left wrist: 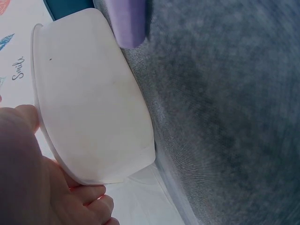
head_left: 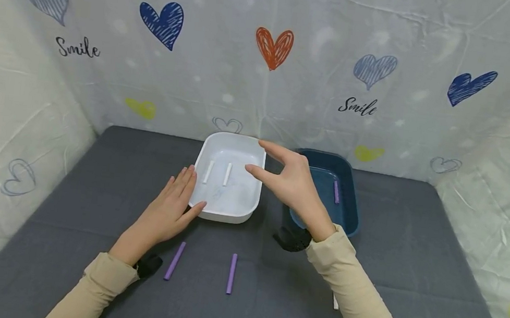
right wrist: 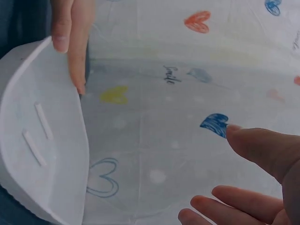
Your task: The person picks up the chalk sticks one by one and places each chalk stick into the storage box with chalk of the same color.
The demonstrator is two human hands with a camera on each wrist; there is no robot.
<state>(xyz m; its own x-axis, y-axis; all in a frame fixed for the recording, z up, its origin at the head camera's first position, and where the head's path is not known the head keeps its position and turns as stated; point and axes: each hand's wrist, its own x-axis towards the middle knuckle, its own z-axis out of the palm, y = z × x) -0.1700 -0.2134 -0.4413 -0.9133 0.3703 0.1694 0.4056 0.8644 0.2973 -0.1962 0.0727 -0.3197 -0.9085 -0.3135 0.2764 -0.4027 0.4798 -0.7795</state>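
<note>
A white basin [head_left: 225,209] holds two white chalk sticks [head_left: 227,174]. My left hand [head_left: 169,209] lies along its left side, fingers fairly straight against the rim and thumb over the near corner; in the left wrist view this hand [left wrist: 70,197] touches the basin wall [left wrist: 89,98]. Above the basin's right edge is my right hand [head_left: 292,181], thumb and forefinger spread with nothing between them. The right wrist view also shows that hand [right wrist: 253,178] empty. Partly behind the right wrist stands a dark teal basin [head_left: 353,212] with one purple chalk stick [head_left: 337,192] inside.
Two purple chalk sticks, a left one [head_left: 174,261] and a middle one [head_left: 231,274], lie on the grey tabletop [head_left: 265,317] before the white basin. A white stick [head_left: 336,301] is partly hidden by the right sleeve. Behind hangs a heart-printed cloth [head_left: 218,71].
</note>
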